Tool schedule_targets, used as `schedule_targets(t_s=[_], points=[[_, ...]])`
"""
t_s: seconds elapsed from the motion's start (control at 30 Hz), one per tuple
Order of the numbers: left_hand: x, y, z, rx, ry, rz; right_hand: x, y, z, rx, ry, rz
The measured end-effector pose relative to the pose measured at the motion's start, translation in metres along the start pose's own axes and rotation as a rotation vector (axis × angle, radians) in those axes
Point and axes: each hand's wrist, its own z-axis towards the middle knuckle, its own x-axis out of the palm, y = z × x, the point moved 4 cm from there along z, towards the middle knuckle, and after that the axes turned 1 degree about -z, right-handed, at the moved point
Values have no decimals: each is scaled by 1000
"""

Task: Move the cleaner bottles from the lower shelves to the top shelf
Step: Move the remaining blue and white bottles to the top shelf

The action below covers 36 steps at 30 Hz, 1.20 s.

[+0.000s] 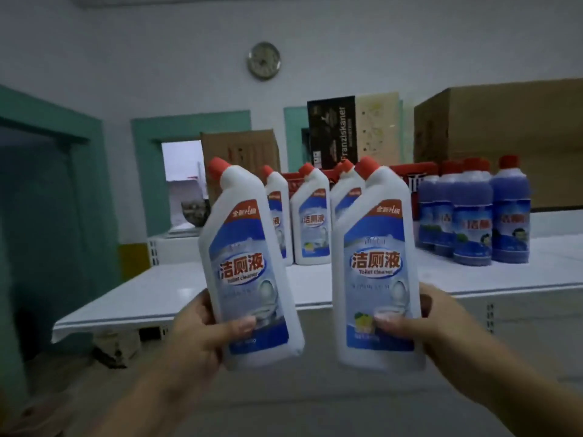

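Both up now, the left hand (192, 339) clamped round one white toilet-cleaner bottle (244, 263) and the right hand (432, 329) round another bottle (375, 266), short of the top shelf (157, 298), seemingly mid-carry, needing upright placement beside the standing bottles (310, 216).

Head cam, faces fwd, close to shelf (315, 291).

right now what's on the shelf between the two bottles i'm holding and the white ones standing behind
Nothing: the head view shows only bare shelf between the left held bottle, the right held bottle and the standing toilet cleaner bottles.
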Motion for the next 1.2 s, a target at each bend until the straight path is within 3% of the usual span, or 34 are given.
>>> schedule_targets(t_s=[0.2, 0.5, 0.63, 0.87, 0.97, 1.2], points=[[-54, -49, 76, 88, -165, 269, 28, 44, 111, -140, -6, -125], [-99, -31, 182, -25, -237, 446, 78, 9, 241, -23, 40, -288], [-111, -14, 203, -26, -241, 461, 83, -5, 259, -11, 2, -307], [-114, -22, 219, 73, -100, 614, 79, -1, 261, -118, -76, -753], [-109, -17, 226, 27, -32, 541, 79, -1, 262, -137, -93, -837], [-111, 8, 239, 75, -86, 463, 77, -7, 267, -110, -40, -892]])
